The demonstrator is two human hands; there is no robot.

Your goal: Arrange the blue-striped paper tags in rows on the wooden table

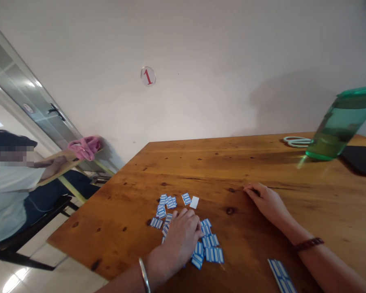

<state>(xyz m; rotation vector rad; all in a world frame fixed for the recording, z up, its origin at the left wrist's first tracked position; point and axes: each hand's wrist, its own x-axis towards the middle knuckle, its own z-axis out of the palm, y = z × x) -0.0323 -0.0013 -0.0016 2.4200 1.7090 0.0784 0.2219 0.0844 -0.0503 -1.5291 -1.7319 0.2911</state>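
My left hand, with a silver bangle at its wrist, rests over a scattered group of small white label pieces with blue borders. Its fingers are curled down and close together; the fingertips and whatever lies under them are hidden. More label pieces lie around the hand, some overlapping. Beyond it, one striped piece lies beside a plain white one. On the right, my right hand rests on the wood with fingers loosely folded in and nothing visible in them. A larger label strip lies by my right forearm.
The wooden table meets a white wall. At the right back stand a green bottle, a coiled white cable and a flat black object. A person sits at another table on the left, near a pink cloth.
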